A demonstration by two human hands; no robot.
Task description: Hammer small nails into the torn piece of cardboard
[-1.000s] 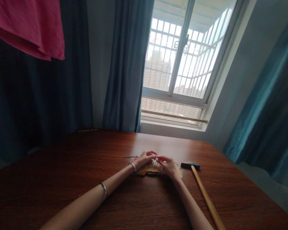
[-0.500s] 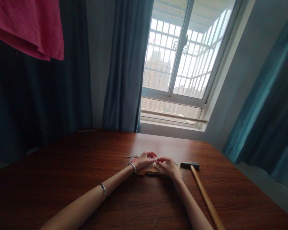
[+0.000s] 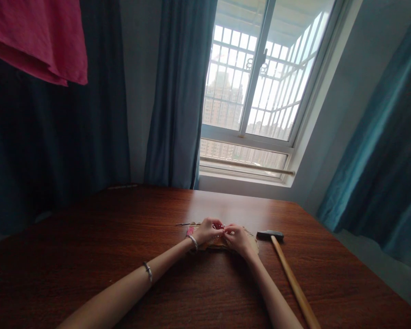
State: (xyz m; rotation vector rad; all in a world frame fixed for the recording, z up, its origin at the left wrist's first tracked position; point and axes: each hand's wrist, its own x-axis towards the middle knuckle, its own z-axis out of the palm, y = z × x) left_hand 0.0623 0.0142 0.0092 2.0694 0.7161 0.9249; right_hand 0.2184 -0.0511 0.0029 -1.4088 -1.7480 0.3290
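Observation:
My left hand (image 3: 207, 230) and my right hand (image 3: 238, 238) meet fingertip to fingertip over a small light wooden board (image 3: 252, 242) studded with nails and crossed by threads. It lies flat on the brown wooden table (image 3: 89, 256). Both hands have their fingers curled in a pinch above the board's middle. What they pinch is too small to make out. My left wrist wears a bracelet, and a second band sits on that forearm.
A hammer (image 3: 287, 274) with a dark head and a long wooden handle lies right of the board. A thin metal tool (image 3: 184, 224) rests just left of my left hand. Behind the table are blue curtains (image 3: 174, 100), a barred window (image 3: 256, 82) and a hanging pink cloth (image 3: 37, 41).
Both hands have drawn closer together over the board, the fingertips now touching. The view has shifted slightly.

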